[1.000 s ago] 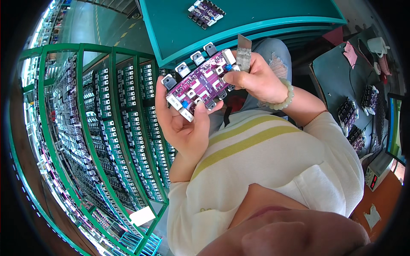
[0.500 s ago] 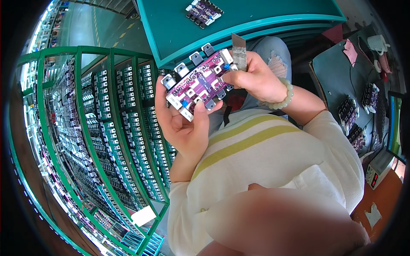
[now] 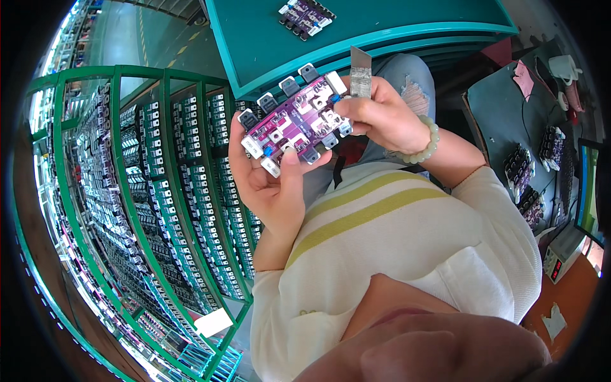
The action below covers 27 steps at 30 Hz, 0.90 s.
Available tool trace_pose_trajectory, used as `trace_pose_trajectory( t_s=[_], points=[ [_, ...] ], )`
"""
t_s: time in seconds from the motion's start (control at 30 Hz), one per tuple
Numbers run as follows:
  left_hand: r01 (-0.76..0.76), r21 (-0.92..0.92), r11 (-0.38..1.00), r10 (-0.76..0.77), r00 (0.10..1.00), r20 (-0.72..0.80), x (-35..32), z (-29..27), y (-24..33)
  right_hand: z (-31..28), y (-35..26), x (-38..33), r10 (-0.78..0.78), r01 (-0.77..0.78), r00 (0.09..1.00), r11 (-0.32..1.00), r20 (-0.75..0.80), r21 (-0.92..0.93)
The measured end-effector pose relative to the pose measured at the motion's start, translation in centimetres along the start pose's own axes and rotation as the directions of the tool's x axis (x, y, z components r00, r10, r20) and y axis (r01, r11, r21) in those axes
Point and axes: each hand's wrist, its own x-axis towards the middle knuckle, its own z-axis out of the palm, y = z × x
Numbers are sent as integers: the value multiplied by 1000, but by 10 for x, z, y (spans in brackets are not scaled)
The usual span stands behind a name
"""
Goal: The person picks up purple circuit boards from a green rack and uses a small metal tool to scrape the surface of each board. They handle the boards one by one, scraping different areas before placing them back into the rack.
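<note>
The left hand (image 3: 270, 191) and right hand (image 3: 389, 119) hold a purple board (image 3: 304, 118) between them in mid-air, the right also gripping a metal strip (image 3: 361, 77), apparently steadying the board, so turning it calls for both grips.

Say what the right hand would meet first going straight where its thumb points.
The purple circuit board; the right hand seems to touch it at the thumb, though depth is unclear.

Left hand (image 3: 267, 191), one; right hand (image 3: 389, 121), one; held purple board (image 3: 297, 121), one; blue parts (image 3: 336, 99) on it, two; black tabs (image 3: 289, 87) along its far edge, four; metal strip (image 3: 361, 79), one; bead bracelet (image 3: 435, 135), one; second board (image 3: 306, 18) on the teal desk (image 3: 388, 18), one; further boards (image 3: 520, 169) at the right-hand desk (image 3: 491, 108), apparently three, overlapping; white cup (image 3: 563, 69), one.
</note>
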Motion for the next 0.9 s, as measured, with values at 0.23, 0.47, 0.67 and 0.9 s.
trace_pose_trajectory(
  t_s=[0.23,0.47,0.67,0.9],
  points=[
    [31,-19,999,-32,999,-12,1,-2,-1,-3,3,-1,33,-40,999,984,42,174],
    [17,-139,990,-15,1000,13,0,-11,-5,1,-1,1,-63,57,996,995,71,77],
    [-121,-94,988,116,992,-59,0,-9,-8,-4,-6,2,-120,118,992,991,30,66],
    [-78,-162,984,76,997,-18,-2,-15,-6,-16,5,3,-130,131,991,981,-17,143]
  ],
)
